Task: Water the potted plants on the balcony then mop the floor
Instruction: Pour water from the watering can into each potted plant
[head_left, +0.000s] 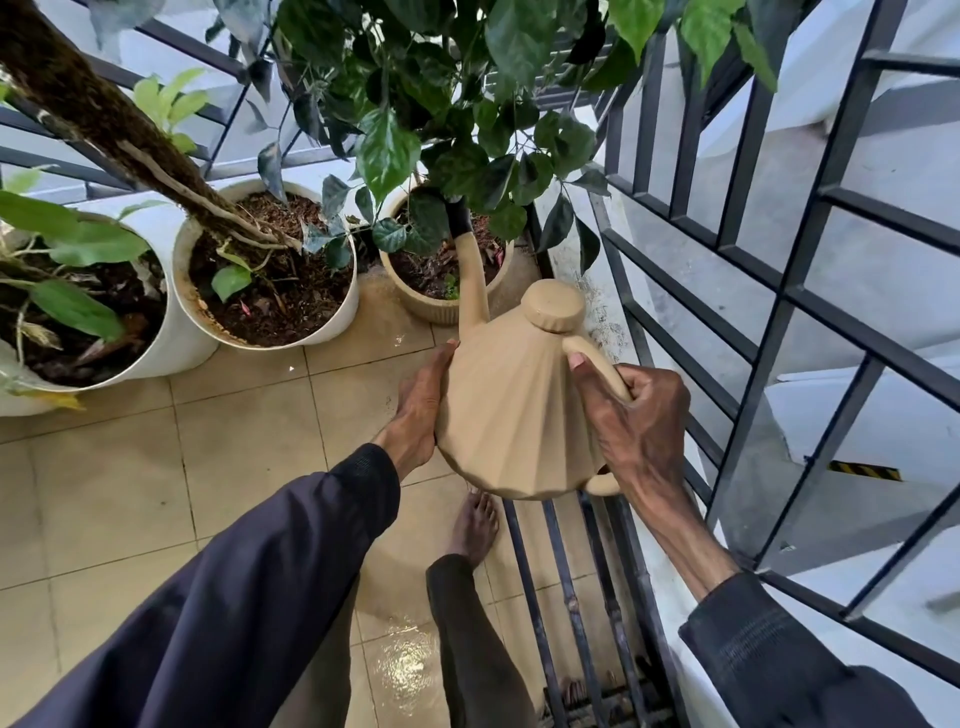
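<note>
I hold a beige ribbed watering can in front of me. My right hand grips its curved handle. My left hand lies flat against the can's left side, fingers straight. The can's long spout with a black tip reaches over the soil of a small beige ribbed pot that carries a dark leafy plant. Left of it stands a white pot with a thick leaning trunk, and a third white pot sits at the far left.
A black metal balcony grille runs close along the right and behind the pots. The beige tiled floor has a wet shiny patch near my bare foot. Leaves hang overhead.
</note>
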